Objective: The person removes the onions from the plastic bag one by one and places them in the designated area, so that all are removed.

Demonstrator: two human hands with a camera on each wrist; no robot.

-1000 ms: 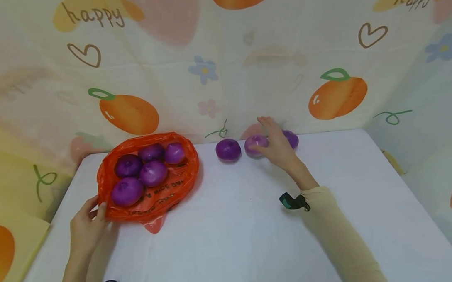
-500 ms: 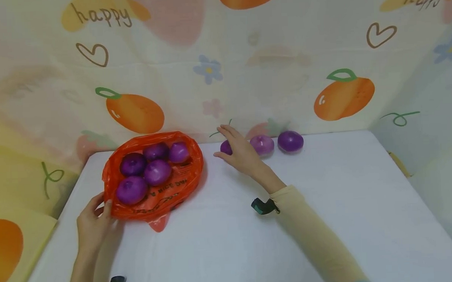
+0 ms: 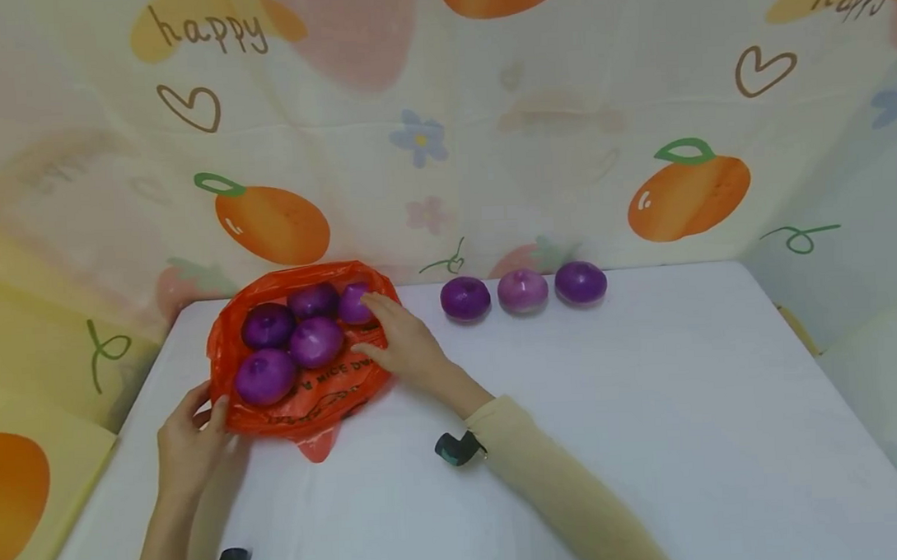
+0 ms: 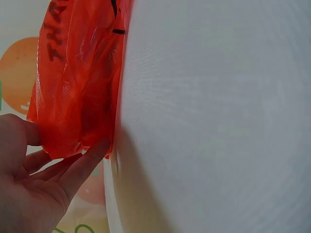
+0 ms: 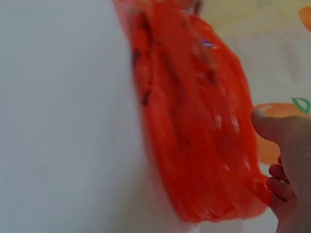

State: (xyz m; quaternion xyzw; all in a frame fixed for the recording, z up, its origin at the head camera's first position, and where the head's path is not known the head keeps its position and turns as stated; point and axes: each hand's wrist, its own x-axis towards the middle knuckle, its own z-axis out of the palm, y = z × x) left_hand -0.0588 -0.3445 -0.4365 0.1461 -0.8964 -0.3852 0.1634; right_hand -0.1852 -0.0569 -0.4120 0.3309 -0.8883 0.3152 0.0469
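Observation:
An orange-red plastic bag [image 3: 330,404] with black print lies spread on the table, its rim rolled into a ring. Several purple onions [image 3: 265,377] sit inside. My left hand [image 3: 190,445] holds the bag's near left edge; in the left wrist view the thumb and fingers [image 4: 83,167] lie on either side of the plastic. Over the right rim reaches my right hand [image 3: 409,343], thumb and fingers spread apart. Its fingertips overlap the rightmost onion [image 3: 353,304] in the bag. In the right wrist view, the right thumb [image 5: 272,127] lies beside the bag's rim.
Three more onions stand in a row by the back edge, right of the bag: a dark one [image 3: 465,299], a lighter one [image 3: 522,291] and another dark one [image 3: 580,283]. A printed curtain [image 3: 548,161] hangs behind the white table [image 3: 646,421].
My right hand has swept left from the row of onions to the bag's right rim, carrying nothing visible. The left hand stays at the bag's edge. The view has shifted slightly.

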